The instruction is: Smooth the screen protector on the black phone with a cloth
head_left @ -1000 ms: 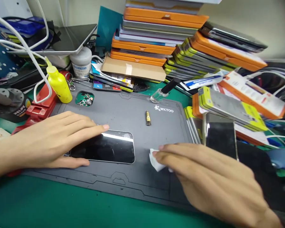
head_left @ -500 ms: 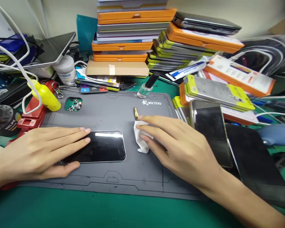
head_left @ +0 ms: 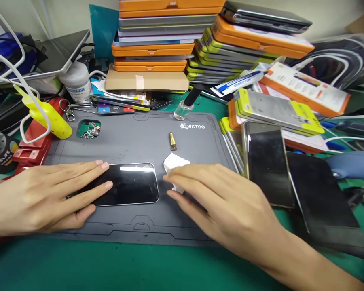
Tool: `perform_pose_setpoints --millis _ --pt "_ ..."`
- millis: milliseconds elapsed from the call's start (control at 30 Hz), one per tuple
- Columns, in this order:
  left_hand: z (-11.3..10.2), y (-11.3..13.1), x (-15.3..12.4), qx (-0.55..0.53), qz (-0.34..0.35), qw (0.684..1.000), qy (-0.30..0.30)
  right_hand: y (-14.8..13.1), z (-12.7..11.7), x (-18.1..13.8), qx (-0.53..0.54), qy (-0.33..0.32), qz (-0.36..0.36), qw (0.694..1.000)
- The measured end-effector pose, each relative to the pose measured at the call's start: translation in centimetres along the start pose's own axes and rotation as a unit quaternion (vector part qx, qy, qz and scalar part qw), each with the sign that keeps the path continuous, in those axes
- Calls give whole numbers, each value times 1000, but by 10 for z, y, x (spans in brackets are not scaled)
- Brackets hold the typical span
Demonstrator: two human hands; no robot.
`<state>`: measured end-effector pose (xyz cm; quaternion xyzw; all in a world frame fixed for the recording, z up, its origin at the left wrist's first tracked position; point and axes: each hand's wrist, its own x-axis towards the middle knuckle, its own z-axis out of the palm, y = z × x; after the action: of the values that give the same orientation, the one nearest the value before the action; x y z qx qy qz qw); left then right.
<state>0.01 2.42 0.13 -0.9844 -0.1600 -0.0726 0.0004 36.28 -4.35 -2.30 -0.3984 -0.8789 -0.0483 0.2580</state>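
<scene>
A smartphone point(head_left: 130, 186) with a dark screen and pale frame lies face up on the grey work mat point(head_left: 121, 137). My left hand point(head_left: 54, 192) rests flat over its left end, fingers stretched out, covering that part. To the phone's right is a crumpled white tissue point(head_left: 173, 161), partly hidden by my right hand point(head_left: 221, 202). That hand hovers over the tissue, its thumb and slightly blurred fingertips apart; whether they touch it is unclear. Just beyond the tissue lies a small brush head point(head_left: 172, 141) with a brass-coloured ferrule and dark bristles.
A small glass bottle point(head_left: 185, 106) with a black cap stands at the mat's far edge. Stacked orange boxes point(head_left: 153, 49) rise behind it. At right lie two dark phones, one with a pale edge point(head_left: 268, 161). A yellow bottle point(head_left: 51, 119) leans at left near a red clamp-like tool point(head_left: 30, 151).
My right hand has shifted slightly left and toward me, uncovering the brush's bristles. The tissue looks differently folded and now lies apart from the brush. My left hand stays on the phone.
</scene>
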Motion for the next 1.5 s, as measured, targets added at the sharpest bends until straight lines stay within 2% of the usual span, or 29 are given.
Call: perform_pose_setpoints --millis 67,133,267,367,500,733,867,1000,1200,1267,1367,1500 --pt "1 0 -2 0 5 1000 -3 3 0 -1 -71 -24 29 997" --pt "2 -1 -2 18 16 1000 1 12 1 -3 -98 -29 45 994" --pt "4 -2 -2 62 44 997 24 23 1 -4 -27 11 23 999" --pt "6 -3 -1 64 36 997 24 11 0 -4 22 22 -5 1000" --pt "5 -1 2 50 37 997 43 -11 -1 -5 36 -17 -78 996" --pt "4 -3 6 36 37 997 56 -20 -5 -6 31 -58 -107 992" --pt "4 -5 6 33 30 997 56 -18 -3 -4 19 -29 -79 996" --pt "2 -3 7 29 13 998 61 -13 1 -3 30 -36 -106 993" --pt "0 -4 10 31 29 997 64 10 1 -2 -5 -17 -134 991" --pt "0 -4 10 25 25 997 65 22 0 -3 -32 5 -121 992" --pt "0 -5 10 30 35 997 60 39 1 -3 -75 46 -56 995" --pt "0 -4 10 42 51 996 55 46 7 -3 -76 42 -3 996"
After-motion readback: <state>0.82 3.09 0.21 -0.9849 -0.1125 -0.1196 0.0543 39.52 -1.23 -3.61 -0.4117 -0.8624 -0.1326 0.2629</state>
